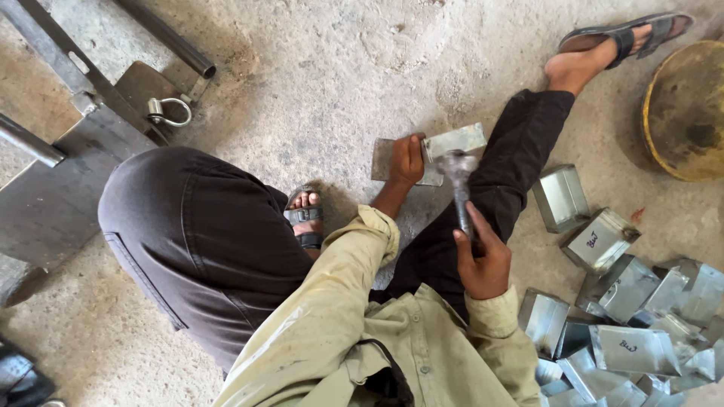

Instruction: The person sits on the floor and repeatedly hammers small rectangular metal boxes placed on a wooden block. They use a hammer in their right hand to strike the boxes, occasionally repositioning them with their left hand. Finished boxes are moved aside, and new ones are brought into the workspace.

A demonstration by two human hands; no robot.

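I sit on a concrete floor with my legs apart. My left hand (407,160) grips a bent piece of shiny sheet metal (455,140) and presses it onto a flat steel block (385,160) on the floor. My right hand (480,260) is closed around the handle of a hammer (458,175). The hammer's head hangs blurred just above the sheet metal piece, next to my left hand.
A pile of several folded sheet-metal boxes (630,316) lies at the right by my leg. A round yellowish pan (686,109) sits at the far right. A steel frame with a pipe and shackle (170,109) stands at the upper left.
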